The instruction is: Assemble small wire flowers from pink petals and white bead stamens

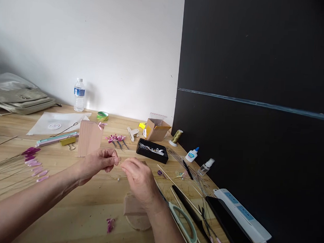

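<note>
My left hand [100,163] is pinched narrow, thumb and forefinger closed on a tiny piece [119,162] too small to make out. My right hand [138,179] sits just beside it, fingers curled toward the same piece; I cannot tell whether they grip it. A black tray [152,151] lies just beyond the right hand, with scissors [184,224] near its wrist. A wooden block [89,138] stands just beyond the left hand, and pink petals [35,162] lie well out to its left.
</note>
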`<control>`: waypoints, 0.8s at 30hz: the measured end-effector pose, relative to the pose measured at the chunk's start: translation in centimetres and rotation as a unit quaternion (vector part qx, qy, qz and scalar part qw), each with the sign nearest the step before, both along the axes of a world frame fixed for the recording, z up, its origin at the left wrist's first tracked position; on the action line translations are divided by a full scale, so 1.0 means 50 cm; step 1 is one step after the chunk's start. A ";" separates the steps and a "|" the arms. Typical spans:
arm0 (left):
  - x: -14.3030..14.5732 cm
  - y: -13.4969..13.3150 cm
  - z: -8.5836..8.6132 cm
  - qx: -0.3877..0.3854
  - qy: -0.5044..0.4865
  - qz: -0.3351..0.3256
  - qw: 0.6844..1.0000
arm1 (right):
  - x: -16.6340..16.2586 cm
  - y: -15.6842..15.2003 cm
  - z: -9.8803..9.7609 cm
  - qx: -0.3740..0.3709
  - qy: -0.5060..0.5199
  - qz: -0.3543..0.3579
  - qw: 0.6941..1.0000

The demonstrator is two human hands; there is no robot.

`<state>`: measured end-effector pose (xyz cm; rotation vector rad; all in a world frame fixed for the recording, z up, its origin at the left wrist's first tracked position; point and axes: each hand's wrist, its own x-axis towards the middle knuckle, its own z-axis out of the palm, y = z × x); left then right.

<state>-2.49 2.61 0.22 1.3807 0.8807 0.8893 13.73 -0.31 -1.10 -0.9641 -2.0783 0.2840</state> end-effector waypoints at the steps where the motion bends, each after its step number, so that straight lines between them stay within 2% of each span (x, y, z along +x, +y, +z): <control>1: -0.001 0.004 0.000 0.069 0.029 0.012 0.997 | -0.001 0.002 0.000 -0.048 0.053 0.002 0.997; 3: -0.005 0.012 -0.002 0.185 0.082 0.029 0.979 | -0.001 0.005 0.001 -0.170 0.166 0.017 0.971; 6: -0.012 0.021 -0.008 0.313 0.136 0.011 0.940 | 0.004 0.007 0.006 -0.312 0.288 0.047 0.904; 9: -0.015 0.022 -0.012 0.394 0.170 -0.029 0.903 | 0.009 0.005 0.011 -0.376 0.321 0.056 0.867; 13: -0.012 0.018 -0.017 0.433 0.192 -0.035 0.880 | 0.009 0.006 0.010 -0.400 0.297 0.046 0.866; 15: -0.007 0.017 -0.019 0.408 0.193 -0.023 0.892 | 0.006 0.009 0.005 -0.380 0.276 0.021 0.883; 18: 0.002 0.014 -0.021 0.315 0.190 0.024 0.929 | 0.002 0.013 -0.001 -0.286 0.188 -0.052 0.938; 21: 0.012 0.007 -0.022 0.170 0.156 0.061 0.971 | -0.003 0.011 -0.004 -0.108 0.052 -0.117 0.986; 22: 0.014 0.005 -0.023 0.120 0.124 0.064 0.983 | -0.005 0.009 -0.005 -0.039 0.003 -0.129 0.991; 24: 0.017 0.002 -0.026 0.032 0.044 0.063 0.997 | -0.013 0.003 -0.008 0.089 -0.090 -0.149 0.981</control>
